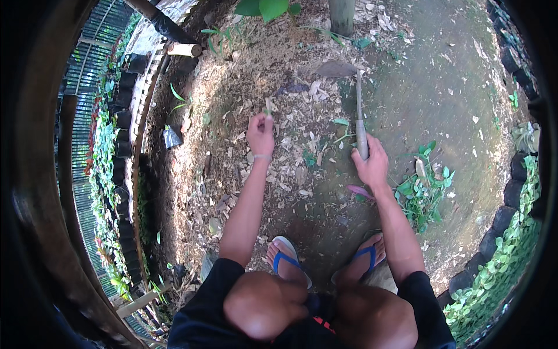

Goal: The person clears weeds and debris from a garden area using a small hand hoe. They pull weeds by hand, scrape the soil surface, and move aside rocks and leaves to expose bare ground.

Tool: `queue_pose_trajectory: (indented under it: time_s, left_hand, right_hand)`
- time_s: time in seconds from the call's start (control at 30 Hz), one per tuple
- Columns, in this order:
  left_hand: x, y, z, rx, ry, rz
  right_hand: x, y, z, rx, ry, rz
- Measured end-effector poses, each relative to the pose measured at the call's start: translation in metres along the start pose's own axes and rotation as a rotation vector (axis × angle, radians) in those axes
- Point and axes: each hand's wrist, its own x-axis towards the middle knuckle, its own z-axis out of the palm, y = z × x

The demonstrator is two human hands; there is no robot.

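Observation:
My right hand (372, 162) is closed around the grey handle of a hand tool (360, 131). Its thin metal shank runs up to a broad, dark, leaf-shaped blade (336, 69) at or just above the littered soil. To the left, my left hand (260, 133) pinches a small pale and green plant piece (268, 106) between thumb and fingers. A small green seedling (342, 131) stands between the hands, nearer the tool. Beside my right forearm lies a heap of leafy green plants (420, 192). A purple leaf (360, 191) rests on the ground near my right wrist.
Wood chips (301, 144) are scattered over the soil. A wooden post (341, 17) stands at the top. Rows of black plant bags (488, 242) edge the right side, with more behind a curved border (141, 144) at left. A cut bamboo end (184, 49) juts in upper left.

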Motion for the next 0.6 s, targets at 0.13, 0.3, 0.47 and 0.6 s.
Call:
queue_pose_trajectory:
  time_s: [0.13, 0.3, 0.47, 0.6]
  left_hand:
    - [-0.066, 0.006, -0.029, 0.378, -0.159, 0.57]
    - [-0.104, 0.002, -0.007, 0.327, -0.499, 0.639]
    - [-0.094, -0.003, 0.013, 0.428, -0.58, 0.476]
    - [-0.087, 0.0, 0.013, 0.361, -0.567, 0.141]
  right_hand:
    - [0.0, 0.001, 0.002, -0.016, -0.005, 0.033]
    - [-0.001, -0.003, 0.003, -0.034, 0.003, 0.043]
    - [-0.003, -0.007, 0.003, -0.047, -0.016, 0.077]
    - [-0.002, -0.005, 0.0, -0.037, -0.029, 0.071]
